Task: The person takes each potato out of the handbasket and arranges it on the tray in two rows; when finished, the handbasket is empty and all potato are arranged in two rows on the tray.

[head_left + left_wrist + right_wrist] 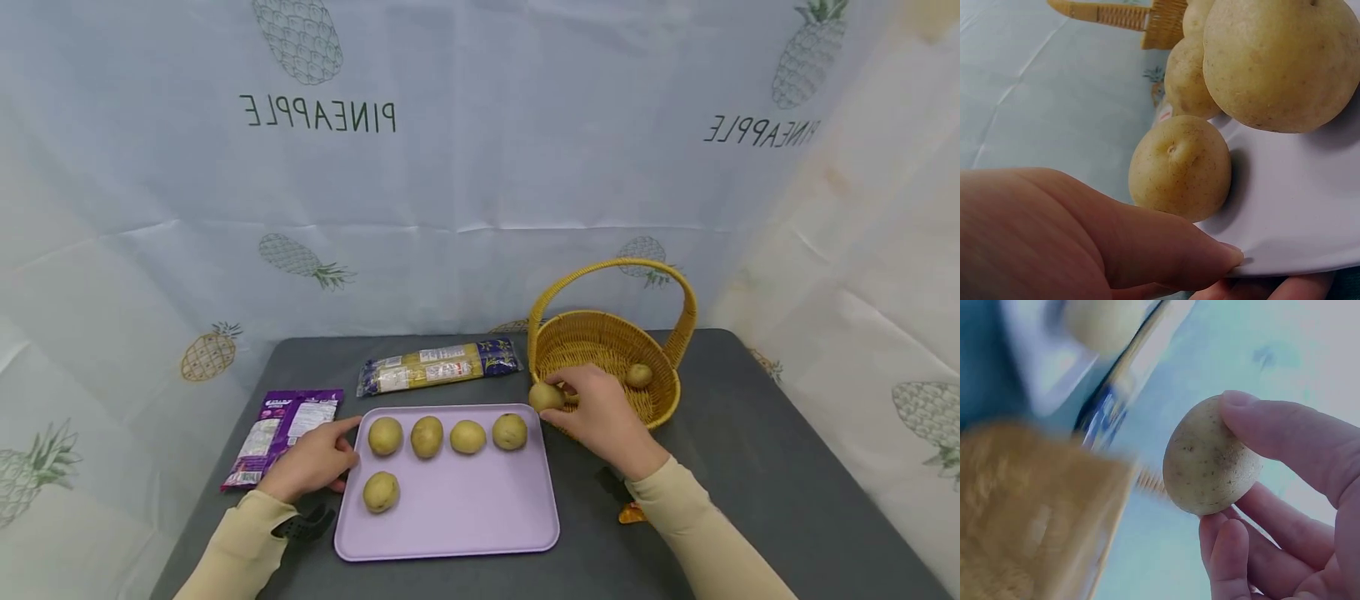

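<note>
Aloft, a potato pinched in the right hand, near the basket, left hand gripping the tray by its left edge, five potatoes on it, another potato inside the basket

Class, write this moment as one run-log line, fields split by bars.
right hand: holds potato near basket | left hand: holds tray at left edge | tray: five potatoes | basket: another potato visible

Head cam: above table, faces fwd & down; whole tray & basket in view. L wrist cam: low, close at tray edge, turned sideways. R wrist cam: v. close to held potato, tilted. Shared, all 3: tray, basket, cloth.
</note>
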A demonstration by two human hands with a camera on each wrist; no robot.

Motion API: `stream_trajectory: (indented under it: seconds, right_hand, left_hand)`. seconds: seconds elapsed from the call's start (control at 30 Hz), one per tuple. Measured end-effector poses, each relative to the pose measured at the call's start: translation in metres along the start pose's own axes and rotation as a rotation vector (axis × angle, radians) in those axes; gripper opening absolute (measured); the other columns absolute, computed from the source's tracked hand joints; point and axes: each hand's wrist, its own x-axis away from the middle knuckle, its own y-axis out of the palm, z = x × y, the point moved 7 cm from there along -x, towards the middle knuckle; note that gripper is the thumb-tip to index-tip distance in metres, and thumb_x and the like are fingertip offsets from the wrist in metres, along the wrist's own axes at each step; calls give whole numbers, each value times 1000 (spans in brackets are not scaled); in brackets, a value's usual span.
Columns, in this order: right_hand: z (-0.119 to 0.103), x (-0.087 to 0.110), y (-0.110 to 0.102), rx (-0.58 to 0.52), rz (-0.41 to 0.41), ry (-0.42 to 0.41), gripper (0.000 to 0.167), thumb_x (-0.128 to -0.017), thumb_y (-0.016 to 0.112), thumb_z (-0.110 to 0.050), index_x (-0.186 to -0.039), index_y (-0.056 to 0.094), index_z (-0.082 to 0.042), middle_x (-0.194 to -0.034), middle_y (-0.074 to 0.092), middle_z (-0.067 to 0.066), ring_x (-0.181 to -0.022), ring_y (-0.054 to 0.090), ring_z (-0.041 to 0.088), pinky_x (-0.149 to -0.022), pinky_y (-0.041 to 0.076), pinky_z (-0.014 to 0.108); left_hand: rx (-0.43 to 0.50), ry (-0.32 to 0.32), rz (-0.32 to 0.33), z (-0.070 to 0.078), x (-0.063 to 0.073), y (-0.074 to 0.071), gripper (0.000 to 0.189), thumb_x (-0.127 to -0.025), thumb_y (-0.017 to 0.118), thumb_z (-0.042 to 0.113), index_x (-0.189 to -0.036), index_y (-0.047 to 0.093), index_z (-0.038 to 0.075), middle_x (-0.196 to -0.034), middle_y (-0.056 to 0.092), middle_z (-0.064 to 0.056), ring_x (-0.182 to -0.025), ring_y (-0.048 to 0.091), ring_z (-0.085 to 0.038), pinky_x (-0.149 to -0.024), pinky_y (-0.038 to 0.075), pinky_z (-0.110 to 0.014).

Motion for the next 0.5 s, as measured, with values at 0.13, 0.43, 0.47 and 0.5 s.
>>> stream_trajectory:
  seconds: [0.13, 0.43, 0.47, 0.5]
  right_hand:
    - [-37, 0, 27, -53, -24, -64, 41, -80, 97, -19, -118, 81, -13, -104, 75, -1, -94, 63, 18, -79, 55, 33]
    - [-97, 8, 90, -120, -85, -211, 39, -77, 98, -19, -111, 80, -13, -104, 78, -4, -93, 65, 13, -79, 55, 23]
    - [-101, 10, 97, -120, -97, -221, 39, -77, 98, -19, -111, 80, -12, -103, 78, -3, -94, 64, 12, -80, 55, 23]
    - [-105, 11, 103, -119, -101, -236, 39, -77, 98, -19, -111, 80, -11, -103, 78, -3, -94, 64, 11, -81, 56, 23]
  left_hand:
    - [5, -3, 1, -2, -1, 0, 76, -89, 66, 1, -161, 43, -6, -91, 65, -11, -63, 67, -19, -58, 64, -35]
    - [21, -9, 4, 0, -1, 0, 75, -90, 67, 1, -161, 44, -5, -89, 62, -11, -62, 65, -20, -57, 64, -35]
    - [23, -10, 5, 0, 0, 0, 75, -90, 67, 1, -161, 44, -6, -88, 62, -11, -62, 65, -20, -57, 64, -36]
    - [24, -11, 6, 1, 0, -1, 75, -90, 67, 1, -161, 44, -6, -88, 62, -11, -62, 64, -20, -57, 64, -36]
